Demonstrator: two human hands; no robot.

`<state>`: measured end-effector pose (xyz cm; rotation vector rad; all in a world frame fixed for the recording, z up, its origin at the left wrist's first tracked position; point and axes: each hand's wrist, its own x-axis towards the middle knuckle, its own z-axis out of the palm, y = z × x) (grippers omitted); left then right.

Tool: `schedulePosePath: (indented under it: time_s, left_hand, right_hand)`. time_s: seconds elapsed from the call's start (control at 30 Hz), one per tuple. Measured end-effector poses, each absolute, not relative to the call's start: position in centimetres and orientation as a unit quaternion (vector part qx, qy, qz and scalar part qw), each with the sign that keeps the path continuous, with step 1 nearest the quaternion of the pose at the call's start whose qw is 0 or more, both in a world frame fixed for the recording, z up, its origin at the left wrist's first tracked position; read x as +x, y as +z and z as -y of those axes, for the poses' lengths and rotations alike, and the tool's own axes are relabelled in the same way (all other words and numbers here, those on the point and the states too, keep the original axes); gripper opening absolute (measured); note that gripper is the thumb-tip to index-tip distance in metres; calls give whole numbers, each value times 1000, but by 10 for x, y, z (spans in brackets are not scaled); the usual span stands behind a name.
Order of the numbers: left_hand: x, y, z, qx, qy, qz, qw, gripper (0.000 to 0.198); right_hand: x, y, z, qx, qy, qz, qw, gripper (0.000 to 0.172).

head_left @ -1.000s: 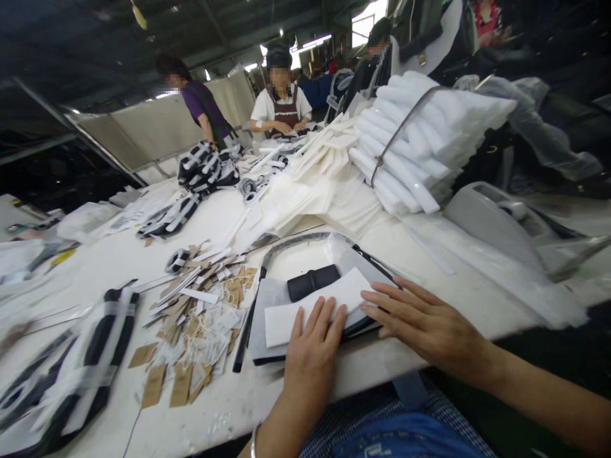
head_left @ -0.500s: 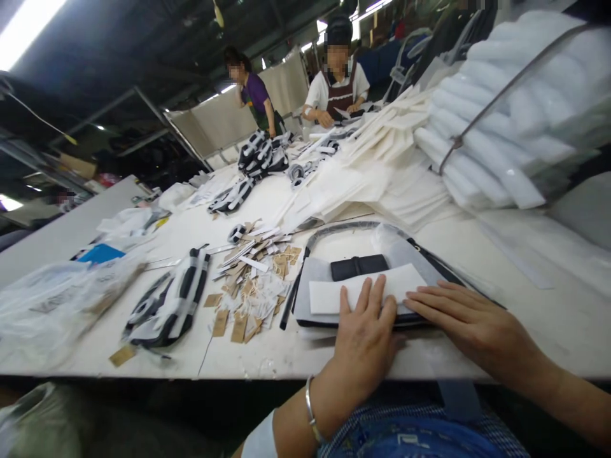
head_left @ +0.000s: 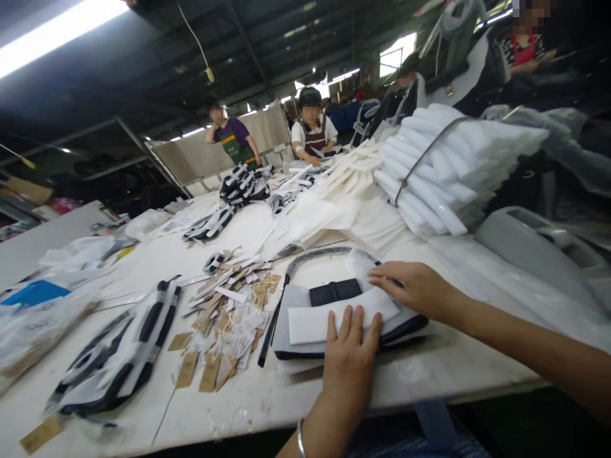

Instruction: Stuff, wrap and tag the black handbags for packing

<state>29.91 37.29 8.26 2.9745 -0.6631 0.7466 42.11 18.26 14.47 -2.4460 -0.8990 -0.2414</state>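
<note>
A handbag [head_left: 293,299] with a pale grey covering and black edges lies flat in front of me on the table. Across it rests a white foam strip [head_left: 305,324], just below a black flap tab [head_left: 335,291]. My left hand [head_left: 351,362] presses flat on the strip, fingers spread. At the bag's upper right corner, my right hand [head_left: 424,291] has its fingers closed on the dark strap [head_left: 395,282]; the palm side is hidden. The wrapped handle [head_left: 324,253] arches away at the top of the bag.
Left of the bag is a heap of paper tags [head_left: 229,312], and beyond it a wrapped black bag [head_left: 138,350]. White foam sheets [head_left: 344,203] and a tied foam bundle [head_left: 439,165] stand behind. Two co-workers [head_left: 312,133] [head_left: 233,140] are across the table.
My right hand has moved from the strip's right end up to the bag's upper right corner and taken the strap. My left hand stays flat on the strip. The view has shifted.
</note>
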Motion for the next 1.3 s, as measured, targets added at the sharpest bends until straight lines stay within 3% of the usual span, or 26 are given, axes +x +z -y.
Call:
schedulePosePath:
  time_s: [0.13,0.27,0.5,0.7,0.77,0.93,1.17,1.3]
  left_hand:
    - [300,78,-372,942,267,205,11,43]
    - [303,71,-373,933,296,204,15,42]
    - [304,65,-376,929,310,203,-5,45]
    - [303,65,-376,929,311,203,1,45]
    - [304,63,-375,928,313,202,0,44]
    - [307,56,-370,915,363,176,26,39]
    - [303,72,-370,927,322,187,45,39]
    - [301,75,-370,935,299,185,56,38]
  right_hand:
    - [485,144,-216,-951,-3,213,223,51]
    - [523,131,-234,-955,43,166,242,67]
    - [522,129,-228,-890,63,185,412,59]
    - [486,151,-206,-823,43,224,520,74]
    - [471,153,-197,-809,29,251,531,71]
    - [429,143,-173,-809,-58,364,459,24]
    - [377,129,-147,-776,-182,475,372,39]
    - [355,121,-145,-770,-221,513,309,38]
